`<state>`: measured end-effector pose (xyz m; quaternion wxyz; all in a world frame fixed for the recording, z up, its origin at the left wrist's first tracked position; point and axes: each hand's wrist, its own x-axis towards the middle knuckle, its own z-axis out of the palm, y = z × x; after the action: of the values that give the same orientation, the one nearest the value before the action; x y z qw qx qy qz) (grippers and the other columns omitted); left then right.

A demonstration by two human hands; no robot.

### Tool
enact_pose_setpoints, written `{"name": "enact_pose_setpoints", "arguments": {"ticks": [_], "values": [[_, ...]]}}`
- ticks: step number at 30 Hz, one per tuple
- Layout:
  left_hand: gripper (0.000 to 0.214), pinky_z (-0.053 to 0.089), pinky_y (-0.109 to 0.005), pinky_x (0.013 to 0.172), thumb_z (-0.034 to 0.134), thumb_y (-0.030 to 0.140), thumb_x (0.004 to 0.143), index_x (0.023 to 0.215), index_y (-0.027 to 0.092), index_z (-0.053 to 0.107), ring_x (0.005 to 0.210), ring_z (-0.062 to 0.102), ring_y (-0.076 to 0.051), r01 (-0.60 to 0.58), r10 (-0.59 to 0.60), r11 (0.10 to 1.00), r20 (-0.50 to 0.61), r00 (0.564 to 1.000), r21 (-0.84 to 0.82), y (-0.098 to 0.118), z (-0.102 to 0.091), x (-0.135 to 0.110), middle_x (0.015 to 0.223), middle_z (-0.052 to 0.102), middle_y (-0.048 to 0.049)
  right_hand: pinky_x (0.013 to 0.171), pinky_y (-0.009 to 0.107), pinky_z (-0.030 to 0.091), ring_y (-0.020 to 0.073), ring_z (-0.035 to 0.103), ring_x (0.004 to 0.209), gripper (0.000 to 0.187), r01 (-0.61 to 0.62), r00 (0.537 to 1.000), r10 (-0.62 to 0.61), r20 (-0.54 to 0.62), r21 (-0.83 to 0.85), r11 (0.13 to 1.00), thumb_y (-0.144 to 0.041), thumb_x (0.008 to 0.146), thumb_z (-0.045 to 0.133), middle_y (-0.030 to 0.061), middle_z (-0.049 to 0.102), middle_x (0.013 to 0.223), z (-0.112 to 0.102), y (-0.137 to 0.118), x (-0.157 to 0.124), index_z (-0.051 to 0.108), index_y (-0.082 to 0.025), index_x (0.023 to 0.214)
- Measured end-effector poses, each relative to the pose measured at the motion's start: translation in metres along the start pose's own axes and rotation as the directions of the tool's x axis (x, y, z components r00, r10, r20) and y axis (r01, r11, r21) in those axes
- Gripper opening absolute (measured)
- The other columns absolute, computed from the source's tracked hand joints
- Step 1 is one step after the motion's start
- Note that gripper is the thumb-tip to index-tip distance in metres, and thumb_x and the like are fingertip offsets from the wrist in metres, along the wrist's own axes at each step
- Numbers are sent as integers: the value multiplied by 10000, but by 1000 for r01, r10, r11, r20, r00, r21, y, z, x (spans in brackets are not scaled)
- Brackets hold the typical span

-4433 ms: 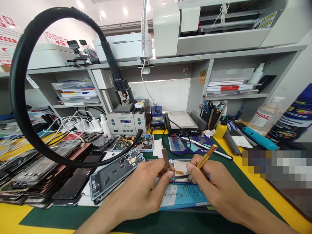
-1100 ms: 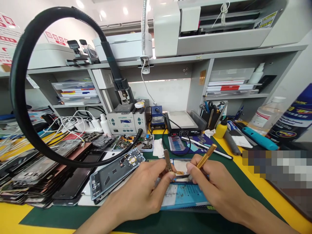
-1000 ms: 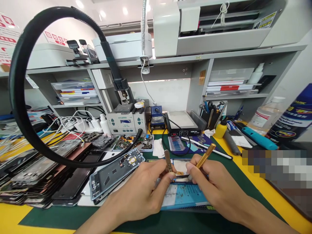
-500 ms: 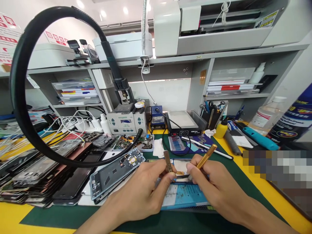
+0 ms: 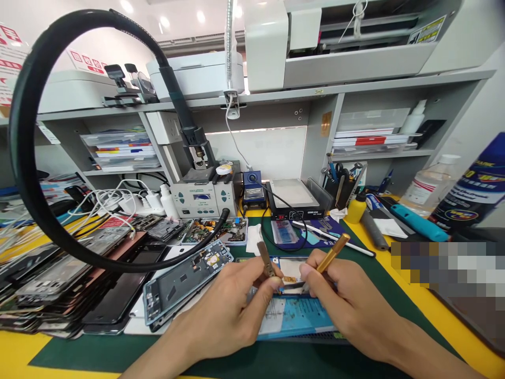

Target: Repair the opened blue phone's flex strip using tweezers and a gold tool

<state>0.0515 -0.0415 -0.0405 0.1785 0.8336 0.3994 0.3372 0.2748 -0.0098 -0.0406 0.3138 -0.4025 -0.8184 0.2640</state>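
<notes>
My left hand (image 5: 236, 297) is closed around metal tweezers (image 5: 265, 256); their flat end sticks up past my fingers and their dark tips reach right. In a pen grip, my right hand (image 5: 341, 289) holds a gold-handled tool (image 5: 333, 252) slanted up to the right. Its working tip is mostly hidden by my fingers, so its kind is unclear. Between the hands lies an open phone (image 5: 294, 263) with a pale inner surface. An orange flex cable (image 5: 291, 279) shows near the tweezer tips. Beneath is a blue-and-white pad (image 5: 298, 316).
Left of my hands lies a blue phone frame (image 5: 181, 284) beside stacked phone parts (image 5: 71, 268). A black hose (image 5: 19, 152) loops from the hot air station (image 5: 203, 200). Behind are a flat heating plate (image 5: 294, 195) and a white stick (image 5: 335, 239). Bottles (image 5: 432, 184) stand right.
The whole view has shifted slightly, so everything sits a little further left. Both hands keep their grips and nearly the same pose.
</notes>
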Motion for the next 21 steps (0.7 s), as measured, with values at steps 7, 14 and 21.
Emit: {"name": "enact_pose_setpoints", "arguments": {"ticks": [7,14,21], "values": [[138,441,-273,700,447,215,1055,1070,228,584,899,655,-181,-9,8,999,14,1000,42,-1,2,0,1011,703,-24,591,310,347,168,464,604,409,2,1000,-2,8,10,1000,-307,1078,342,-22,472,686,0,0,0,399,-240,679],[131,463,-256,739,461,186,1047,1098,243,567,874,646,-164,-36,36,999,-3,999,22,0,2,1,1013,700,-5,586,304,342,161,454,598,415,-5,1000,5,15,11,1000,-317,1078,350,-26,468,683,0,0,0,390,-237,673],[141,451,-279,714,433,207,1058,1084,230,570,883,654,-186,-19,18,999,25,1000,35,-1,3,0,991,694,-26,579,304,347,162,456,583,406,4,1000,-4,12,-9,1000,-303,1079,343,-27,459,667,-1,-1,0,400,-238,683]]}}
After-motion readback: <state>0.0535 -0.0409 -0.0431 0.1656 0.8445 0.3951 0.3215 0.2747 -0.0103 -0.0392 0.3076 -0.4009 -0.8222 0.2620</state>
